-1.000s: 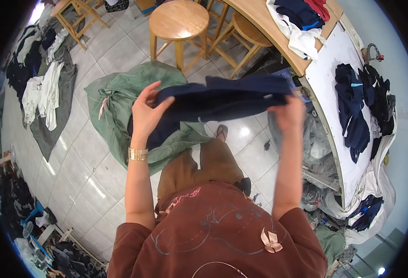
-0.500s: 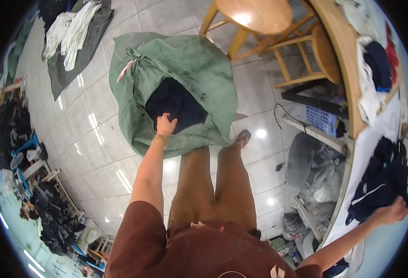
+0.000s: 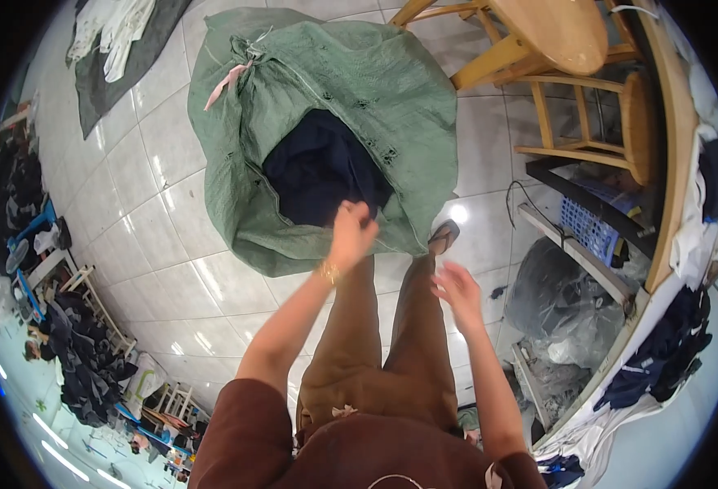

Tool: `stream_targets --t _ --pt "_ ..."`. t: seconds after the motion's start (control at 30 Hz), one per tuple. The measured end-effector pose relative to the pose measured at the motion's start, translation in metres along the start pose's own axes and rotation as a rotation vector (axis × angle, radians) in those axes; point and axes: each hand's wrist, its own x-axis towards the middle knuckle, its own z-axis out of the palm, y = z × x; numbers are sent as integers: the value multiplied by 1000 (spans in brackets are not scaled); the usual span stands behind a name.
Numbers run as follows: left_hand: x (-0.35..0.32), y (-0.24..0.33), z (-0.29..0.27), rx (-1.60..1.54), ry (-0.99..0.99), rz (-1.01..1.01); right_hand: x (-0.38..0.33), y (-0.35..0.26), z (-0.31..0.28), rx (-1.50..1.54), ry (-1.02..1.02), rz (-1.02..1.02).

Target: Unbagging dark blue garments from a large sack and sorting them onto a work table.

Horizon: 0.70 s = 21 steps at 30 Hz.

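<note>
A large green woven sack [image 3: 375,81] stands on the floor in front of my legs, its mouth open toward me. Dark navy cloth [image 3: 314,167] fills the opening. My left hand [image 3: 353,236], with a gold bracelet at its wrist, is at the near rim of the mouth, over the edge of the navy cloth. Its fingers are curled together, and what they pinch, if anything, is hidden. To the right, over my knee, my right hand [image 3: 458,293] hangs in the air with fingers apart and holds nothing.
Wooden stools [image 3: 554,41] stand beyond the sack on the right. A table [image 3: 660,269] with dark and white garments runs along the right, with a blue basket [image 3: 591,224] and grey plastic bags [image 3: 563,301] below. White garments [image 3: 118,37] lie at the far left.
My right hand has come from the dark garment on the right-hand table to near my knee. My left hand has shifted right along the sack's mouth, its fingers now curled.
</note>
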Motion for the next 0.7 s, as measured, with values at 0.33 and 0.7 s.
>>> stream_targets --t 0.33,0.7 --pt "-144 143 -127 -373 -348 -206 -29 -33 96 -47 -274 158" --pt "-81 146 -108 -714 -410 -366 -144 -56 30 -339 -13 -637"
